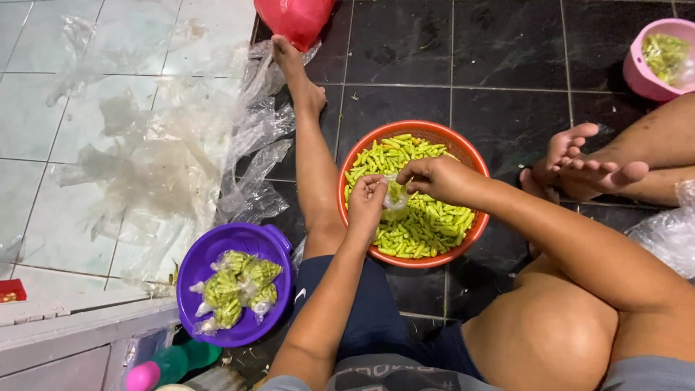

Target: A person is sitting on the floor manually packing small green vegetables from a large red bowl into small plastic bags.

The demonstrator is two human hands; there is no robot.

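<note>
An orange basin (463, 152) full of small green chillies sits on the dark tiled floor between my legs. My left hand (367, 205) and my right hand (438, 178) meet above it, both pinching a small clear plastic bag (395, 194) with a few green chillies in it. To the left, a purple bowl (210, 253) holds several filled and tied little bags of chillies (239, 286).
Crumpled clear plastic sheets (174, 145) lie on the pale tiles at left. A red plastic bag (295, 18) is at the top. A pink bowl (641, 72) with chillies stands top right beside another person's feet (579, 163). More plastic (670, 232) lies at right.
</note>
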